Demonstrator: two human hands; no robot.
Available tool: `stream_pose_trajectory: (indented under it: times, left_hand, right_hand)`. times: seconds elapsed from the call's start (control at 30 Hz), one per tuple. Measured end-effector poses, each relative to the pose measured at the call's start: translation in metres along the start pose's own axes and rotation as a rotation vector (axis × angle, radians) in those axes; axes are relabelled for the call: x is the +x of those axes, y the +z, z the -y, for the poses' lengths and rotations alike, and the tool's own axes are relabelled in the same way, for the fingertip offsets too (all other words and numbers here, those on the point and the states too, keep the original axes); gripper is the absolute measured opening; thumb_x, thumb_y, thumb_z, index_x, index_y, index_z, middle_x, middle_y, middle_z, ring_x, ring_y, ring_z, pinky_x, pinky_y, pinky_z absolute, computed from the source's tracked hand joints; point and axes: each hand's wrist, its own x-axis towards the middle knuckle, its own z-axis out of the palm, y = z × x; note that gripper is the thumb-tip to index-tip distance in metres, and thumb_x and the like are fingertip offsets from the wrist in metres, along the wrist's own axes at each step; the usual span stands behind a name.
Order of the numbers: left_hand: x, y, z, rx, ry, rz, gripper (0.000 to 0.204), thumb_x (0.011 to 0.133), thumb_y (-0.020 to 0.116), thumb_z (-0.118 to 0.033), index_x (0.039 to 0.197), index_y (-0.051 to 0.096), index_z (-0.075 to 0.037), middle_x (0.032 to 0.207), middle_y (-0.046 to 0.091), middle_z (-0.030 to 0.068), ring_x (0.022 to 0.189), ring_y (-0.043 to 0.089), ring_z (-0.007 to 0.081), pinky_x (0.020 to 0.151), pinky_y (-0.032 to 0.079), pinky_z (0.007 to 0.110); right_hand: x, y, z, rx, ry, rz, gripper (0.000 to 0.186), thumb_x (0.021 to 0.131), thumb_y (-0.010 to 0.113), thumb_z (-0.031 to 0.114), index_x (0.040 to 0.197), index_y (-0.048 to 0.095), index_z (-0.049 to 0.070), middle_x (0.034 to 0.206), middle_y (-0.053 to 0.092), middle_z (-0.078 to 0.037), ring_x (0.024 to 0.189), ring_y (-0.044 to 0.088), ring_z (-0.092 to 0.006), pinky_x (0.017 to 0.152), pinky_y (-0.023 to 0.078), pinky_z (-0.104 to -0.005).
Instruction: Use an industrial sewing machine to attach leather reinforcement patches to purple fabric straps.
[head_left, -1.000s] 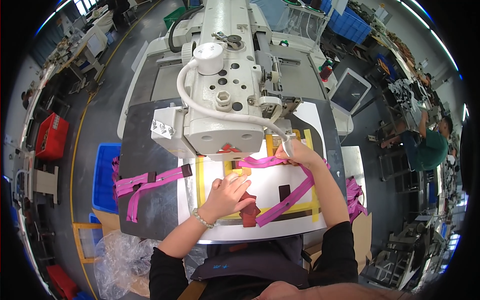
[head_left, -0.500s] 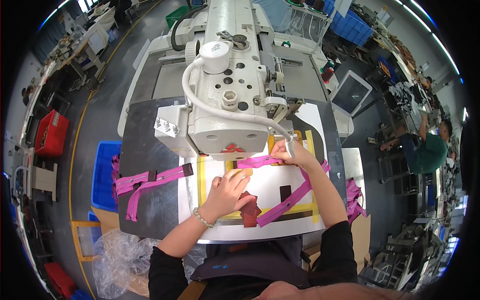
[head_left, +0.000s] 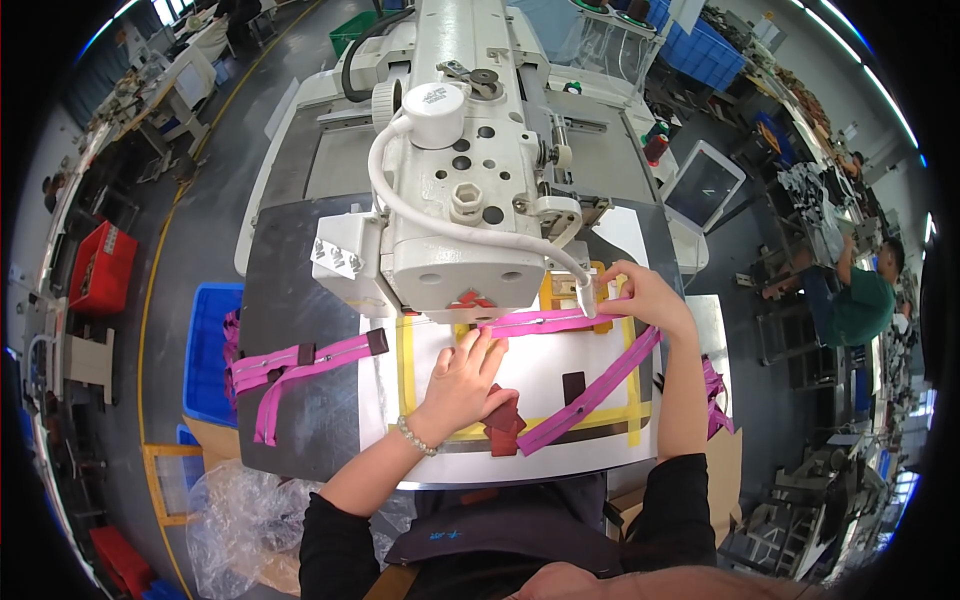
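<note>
I see left hand (head_left: pixel 468 378) flat, fingers spread, on magenta strap (head_left: pixel 590 385) at centre | right hand (head_left: pixel 648 297) pinching strap — probably | sewing machine head (head_left: pixel 455 215) blocks the top | spare straps (head_left: pixel 300 365) left.

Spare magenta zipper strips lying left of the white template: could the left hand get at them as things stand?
Probably yes. The left hand rests on the white template, and the strips lie uncovered on the dark tabletop beside it, nothing between.

blue bin (head_left: pixel 208 350), red crate (head_left: pixel 98 268), white tablet (head_left: pixel 704 185), possibly plastic wrap (head_left: pixel 235 515)
</note>
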Motion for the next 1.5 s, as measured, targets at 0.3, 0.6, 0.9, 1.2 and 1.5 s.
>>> stream_pose_trajectory:
  times: [0.3, 0.6, 0.9, 1.2, 1.5]
  left_hand:
    - [0.0, -0.005, 0.003, -0.014, -0.02, 0.011, 0.069, 0.077, 0.063, -0.055, 0.13, 0.052, -0.012, 0.137, 0.047, 0.0127, 0.125, 0.04, 0.0249, 0.092, 0.029, 0.042]
    - [-0.01, -0.018, 0.01, -0.084, 0.201, -0.238, 0.043, 0.081, 0.064, -0.044, 0.115, 0.064, -0.017, 0.125, 0.058, 0.0033, 0.118, 0.049, 0.0225, 0.098, 0.023, 0.039]
    - [-0.006, -0.012, 0.004, -0.259, 0.274, -0.073, 0.042, 0.08, 0.068, -0.037, 0.109, 0.063, -0.007, 0.124, 0.058, 0.0112, 0.118, 0.052, 0.0261, 0.096, 0.04, 0.039]
    - [-0.005, -0.019, 0.006, -0.28, 0.109, 0.05, 0.065, 0.076, 0.069, -0.044, 0.123, 0.055, -0.002, 0.132, 0.05, 0.0196, 0.124, 0.046, 0.0319, 0.103, 0.037, 0.046]
    - [-0.005, -0.017, 0.008, -0.278, 0.116, 0.09, 0.067, 0.078, 0.066, -0.047, 0.123, 0.054, 0.001, 0.127, 0.052, 0.0188, 0.117, 0.049, 0.0296, 0.099, 0.039, 0.042]
  right_hand:
    - [0.015, 0.057, 0.017, 0.068, -0.303, -0.28, 0.022, 0.084, 0.067, 0.021, 0.095, 0.063, 0.003, 0.081, 0.062, -0.007, 0.08, 0.059, -0.0175, 0.072, 0.045, -0.0296]
    - [0.05, 0.139, 0.05, 1.078, -0.351, -0.319, 0.031, 0.096, 0.054, 0.024, 0.118, 0.048, 0.002, 0.1, 0.059, -0.009, 0.089, 0.057, -0.0099, 0.081, 0.047, -0.0271]
    - [0.014, 0.11, 0.033, 0.123, -0.715, -0.272, 0.021, 0.082, 0.064, 0.001, 0.103, 0.062, 0.002, 0.092, 0.064, -0.008, 0.087, 0.062, -0.0174, 0.076, 0.05, -0.0297]
    - [0.011, 0.125, 0.013, -0.072, -0.831, -0.238, 0.038, 0.075, 0.056, -0.008, 0.111, 0.064, 0.003, 0.117, 0.062, -0.013, 0.11, 0.058, -0.0287, 0.094, 0.046, -0.0398]
    - [0.012, 0.131, 0.005, -0.118, -0.813, -0.303, 0.036, 0.076, 0.06, -0.002, 0.111, 0.065, 0.007, 0.117, 0.064, -0.011, 0.11, 0.06, -0.0276, 0.092, 0.047, -0.0439]
